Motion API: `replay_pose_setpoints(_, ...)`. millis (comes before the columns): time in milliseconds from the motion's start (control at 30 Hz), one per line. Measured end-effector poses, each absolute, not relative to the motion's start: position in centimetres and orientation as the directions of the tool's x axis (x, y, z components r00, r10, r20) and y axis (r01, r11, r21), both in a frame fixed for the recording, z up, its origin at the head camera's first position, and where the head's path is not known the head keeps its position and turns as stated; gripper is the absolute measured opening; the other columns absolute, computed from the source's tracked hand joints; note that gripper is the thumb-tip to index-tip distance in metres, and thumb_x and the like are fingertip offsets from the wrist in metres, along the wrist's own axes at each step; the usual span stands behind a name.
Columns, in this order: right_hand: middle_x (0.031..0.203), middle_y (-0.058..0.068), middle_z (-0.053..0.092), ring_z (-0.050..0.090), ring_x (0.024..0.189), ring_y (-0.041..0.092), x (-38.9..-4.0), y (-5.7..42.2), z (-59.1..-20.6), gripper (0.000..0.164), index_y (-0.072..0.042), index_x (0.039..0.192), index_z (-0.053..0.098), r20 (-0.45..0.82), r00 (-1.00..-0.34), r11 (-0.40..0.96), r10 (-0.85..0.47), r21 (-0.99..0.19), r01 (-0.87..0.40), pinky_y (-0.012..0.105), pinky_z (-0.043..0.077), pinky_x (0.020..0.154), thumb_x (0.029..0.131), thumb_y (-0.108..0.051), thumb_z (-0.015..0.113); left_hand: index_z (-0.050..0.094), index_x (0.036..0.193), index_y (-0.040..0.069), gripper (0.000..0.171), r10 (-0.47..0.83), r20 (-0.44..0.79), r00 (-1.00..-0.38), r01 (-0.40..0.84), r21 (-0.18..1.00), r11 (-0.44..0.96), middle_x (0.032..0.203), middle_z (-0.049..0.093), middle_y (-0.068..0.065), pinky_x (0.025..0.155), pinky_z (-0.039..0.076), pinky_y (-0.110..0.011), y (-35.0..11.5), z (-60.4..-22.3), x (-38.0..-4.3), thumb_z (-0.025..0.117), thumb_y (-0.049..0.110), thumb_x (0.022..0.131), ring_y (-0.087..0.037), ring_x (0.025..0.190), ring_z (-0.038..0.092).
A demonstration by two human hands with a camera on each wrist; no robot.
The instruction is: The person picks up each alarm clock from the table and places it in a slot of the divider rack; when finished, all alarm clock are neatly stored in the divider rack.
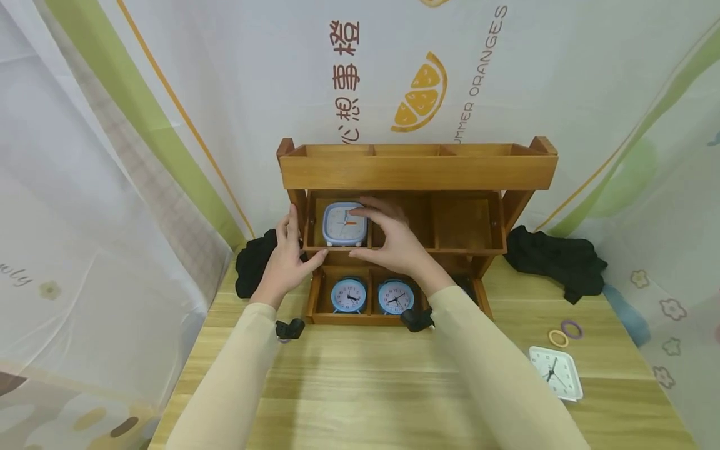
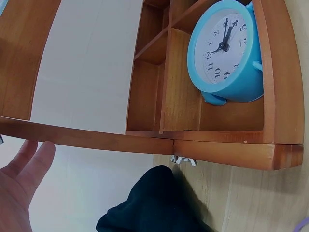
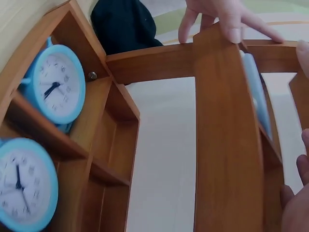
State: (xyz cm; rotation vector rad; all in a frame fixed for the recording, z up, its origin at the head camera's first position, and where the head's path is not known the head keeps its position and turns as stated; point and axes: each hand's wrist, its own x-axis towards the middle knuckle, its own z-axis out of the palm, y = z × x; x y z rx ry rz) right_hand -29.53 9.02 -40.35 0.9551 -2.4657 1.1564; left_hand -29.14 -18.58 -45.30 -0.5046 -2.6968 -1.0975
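A pale blue square alarm clock (image 1: 340, 228) stands in the left compartment of the wooden shelf's (image 1: 419, 173) middle tier. My left hand (image 1: 284, 265) touches the shelf's left end, fingers extended along the side and thumb at the tier's front edge. Beside the clock's right side is my right hand (image 1: 398, 245), its fingers spread and loosely bent, index finger overlapping the clock in the head view. In the right wrist view those fingers (image 3: 299, 193) appear apart from the clock, seen edge-on. Two round blue alarm clocks (image 1: 349, 295) (image 1: 396, 297) sit in the bottom tier.
On the table's right lie a white square clock (image 1: 555, 374), a purple ring (image 1: 572, 329) and a yellow ring (image 1: 559, 339). Black cloths (image 1: 254, 265) (image 1: 554, 259) flank the shelf. My right arm partly hides the bottom tier's right end.
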Motion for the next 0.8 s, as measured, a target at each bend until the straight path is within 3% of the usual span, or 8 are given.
replay_pose_setpoints(267, 0.159, 0.006, 0.042, 0.035, 0.146, 0.031, -25.3, 13.5, -41.8, 0.078, -0.014, 0.149, 0.056, 0.489, -0.732, 0.437, -0.475, -0.591, -0.678, 0.064, 0.037, 0.113, 0.082, -0.025, 0.093, -0.028, 0.162, 0.036, 0.115, 0.236, 0.3, -0.924, 0.377, 0.623, 0.685, 0.169, -0.002, -0.019, 0.093, 0.059, -0.053, -18.6, -45.4, -29.2, 0.069, 0.042, 0.1, -0.047, 0.128, 0.056)
replay_pose_setpoints(400, 0.158, 0.006, 0.045, 0.039, 0.144, 0.031, -22.7, 16.4, -43.4, 0.083, -0.016, 0.151, 0.054, 0.473, -0.741, 0.448, -0.478, -0.594, -0.668, 0.064, 0.04, 0.111, 0.08, -0.023, 0.094, -0.028, 0.161, 0.037, 0.115, 0.238, 0.304, -0.922, 0.382, 0.624, 0.681, 0.169, -0.001, -0.019, 0.093, 0.059, -0.054, -18.4, -45.3, -29.2, 0.069, 0.042, 0.099, -0.047, 0.132, 0.052)
replay_pose_setpoints(700, 0.155, 0.007, 0.05, 0.044, 0.14, 0.034, -17.1, 23.3, -50.0, 0.091, -0.021, 0.154, 0.051, 0.305, -0.834, 0.569, -0.46, -0.62, -0.54, 0.064, 0.047, 0.104, 0.075, -0.018, 0.097, -0.029, 0.16, 0.04, 0.115, 0.226, 0.284, -0.932, 0.36, 0.642, 0.677, 0.17, -0.004, -0.019, 0.099, 0.057, -0.054, -18.3, -45.3, -29.2, 0.068, 0.043, 0.1, -0.048, 0.138, 0.047)
replay_pose_setpoints(800, 0.151, 0.011, 0.052, 0.052, 0.128, 0.031, -15.4, 25.4, -52.0, 0.09, -0.022, 0.152, 0.052, 0.247, -0.862, 0.608, -0.442, -0.624, -0.491, 0.051, 0.057, 0.092, 0.074, -0.019, 0.097, -0.029, 0.16, 0.04, 0.115, 0.226, 0.275, -0.934, 0.354, 0.649, 0.673, 0.17, -0.006, -0.019, 0.1, 0.056, -0.054, -18.3, -45.3, -29.2, 0.068, 0.043, 0.1, -0.048, 0.143, 0.042)
